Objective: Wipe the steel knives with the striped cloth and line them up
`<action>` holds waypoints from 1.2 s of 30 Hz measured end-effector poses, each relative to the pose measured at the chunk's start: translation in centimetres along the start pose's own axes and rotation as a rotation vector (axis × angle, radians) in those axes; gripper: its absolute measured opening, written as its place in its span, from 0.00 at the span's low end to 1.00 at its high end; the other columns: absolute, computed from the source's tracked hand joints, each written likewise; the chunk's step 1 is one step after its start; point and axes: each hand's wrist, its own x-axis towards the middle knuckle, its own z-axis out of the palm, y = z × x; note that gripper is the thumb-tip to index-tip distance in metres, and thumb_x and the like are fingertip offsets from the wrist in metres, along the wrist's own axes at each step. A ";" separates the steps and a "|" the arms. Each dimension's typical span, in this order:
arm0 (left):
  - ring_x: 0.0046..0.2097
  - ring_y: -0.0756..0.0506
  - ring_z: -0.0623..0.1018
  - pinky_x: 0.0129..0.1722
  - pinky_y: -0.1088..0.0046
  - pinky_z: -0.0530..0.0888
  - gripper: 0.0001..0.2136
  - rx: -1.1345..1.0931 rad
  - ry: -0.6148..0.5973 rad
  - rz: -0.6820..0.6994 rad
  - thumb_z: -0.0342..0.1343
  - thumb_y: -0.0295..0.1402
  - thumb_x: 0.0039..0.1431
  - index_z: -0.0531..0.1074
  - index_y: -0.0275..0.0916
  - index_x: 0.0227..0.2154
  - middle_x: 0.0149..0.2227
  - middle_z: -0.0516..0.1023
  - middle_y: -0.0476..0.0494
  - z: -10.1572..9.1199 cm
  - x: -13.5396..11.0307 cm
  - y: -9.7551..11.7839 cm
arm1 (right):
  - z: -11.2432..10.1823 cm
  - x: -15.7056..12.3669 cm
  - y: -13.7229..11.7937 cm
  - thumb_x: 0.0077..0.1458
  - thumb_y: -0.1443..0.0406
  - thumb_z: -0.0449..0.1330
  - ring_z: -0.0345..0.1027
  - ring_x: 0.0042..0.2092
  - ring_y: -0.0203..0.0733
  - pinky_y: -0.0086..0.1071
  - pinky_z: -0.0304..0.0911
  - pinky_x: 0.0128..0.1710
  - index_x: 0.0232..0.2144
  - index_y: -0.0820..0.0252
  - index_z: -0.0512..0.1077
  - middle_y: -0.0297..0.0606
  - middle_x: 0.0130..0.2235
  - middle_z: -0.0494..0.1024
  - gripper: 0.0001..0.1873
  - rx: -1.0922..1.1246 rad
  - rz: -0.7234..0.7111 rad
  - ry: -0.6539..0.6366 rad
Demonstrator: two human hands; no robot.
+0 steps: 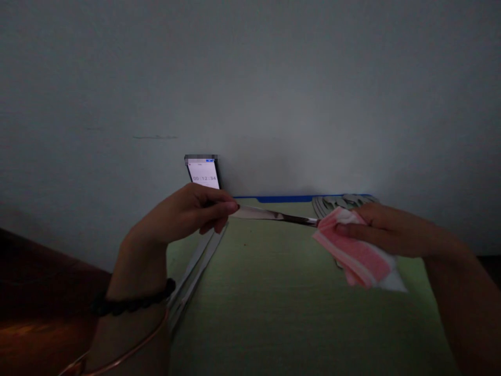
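Observation:
A shiny metal table knife (274, 215) is stretched almost level between my hands, above the table. My left hand (191, 214) pinches the blade's tip between thumb and fingers. At the other end, my right hand (387, 230) is closed on a pink and white cloth (360, 256), which wraps the end of the handle and hides it. The cloth's loose corners hang below the right hand. More knives (201, 266) lie side by side on the table beneath my left wrist, partly covered by it.
The pale green table (282, 303) meets a grey wall (282, 94), with a blue strip (284, 199) along its back edge. A phone (204, 175) showing a timer leans against the wall behind my left hand. Several pieces of metal cutlery (332, 202) lie at the back right.

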 end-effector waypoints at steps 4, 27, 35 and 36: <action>0.17 0.55 0.63 0.16 0.81 0.58 0.14 0.021 -0.042 -0.046 0.52 0.39 0.58 0.71 0.37 0.22 0.16 0.68 0.53 0.2 0.2 0.5 | -0.2 -0.5 -0.3 0.59 0.49 0.44 0.57 0.21 0.33 0.28 0.50 0.21 0.24 0.59 0.70 0.32 0.19 0.68 0.26 -0.024 0.000 -0.072; 0.18 0.56 0.63 0.16 0.83 0.59 0.14 0.004 -0.023 -0.069 0.52 0.40 0.58 0.72 0.35 0.24 0.17 0.69 0.52 0.4 0.3 -0.2 | -1.2 -1.2 2.1 0.53 0.50 0.55 0.54 0.18 0.30 0.25 0.47 0.16 0.22 0.61 0.70 0.31 0.18 0.65 0.21 0.252 0.086 -0.047; 0.18 0.55 0.65 0.16 0.83 0.60 0.10 0.056 -0.219 0.031 0.53 0.37 0.57 0.74 0.36 0.27 0.17 0.70 0.53 3.7 2.0 2.9 | 0.9 1.2 0.4 0.59 0.56 0.49 0.56 0.22 0.31 0.25 0.51 0.22 0.24 0.62 0.68 0.30 0.21 0.64 0.19 0.015 -0.152 -0.200; 0.19 0.55 0.66 0.17 0.83 0.61 0.10 0.068 -0.277 0.046 0.53 0.37 0.56 0.75 0.36 0.28 0.18 0.70 0.52 4.4 2.4 3.4 | 1.4 1.7 0.0 0.59 0.56 0.49 0.56 0.23 0.31 0.25 0.51 0.22 0.24 0.62 0.67 0.30 0.21 0.64 0.18 -0.007 -0.185 -0.218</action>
